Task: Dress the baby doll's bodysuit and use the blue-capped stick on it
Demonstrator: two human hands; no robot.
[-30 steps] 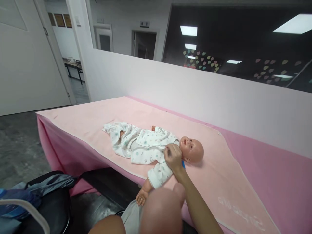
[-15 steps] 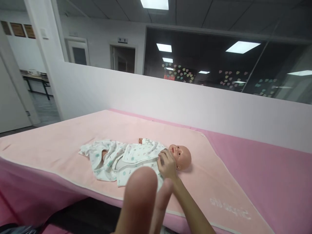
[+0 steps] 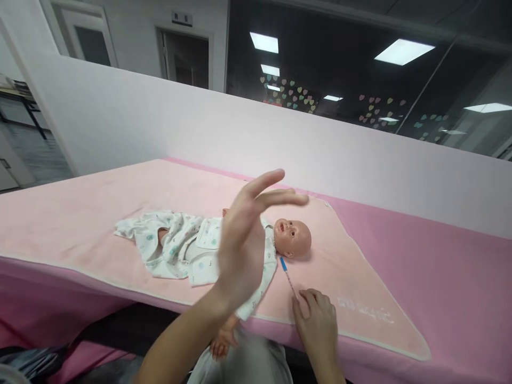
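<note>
A baby doll in a white printed outfit lies on its back on a pale pink blanket, head to the right. My left hand is raised in front of the doll's chest, blurred and close to the camera. Its fingers are spread and it holds nothing. Low on the right, my right hand has its fingertips closed on the near end of a thin thermometer with a blue far end, which points toward the doll's neck. One doll hand hangs past the blanket's front edge.
Bright pink padding surrounds the blanket. Behind it stands a low white wall below a dark window with heart stickers. My grey-clothed leg is under the near edge; dark blue fabric lies at lower left.
My right hand has moved from the doll's collar toward me, and the thermometer now shows. My left hand has swung up and forward over the doll. The view has tilted down.
</note>
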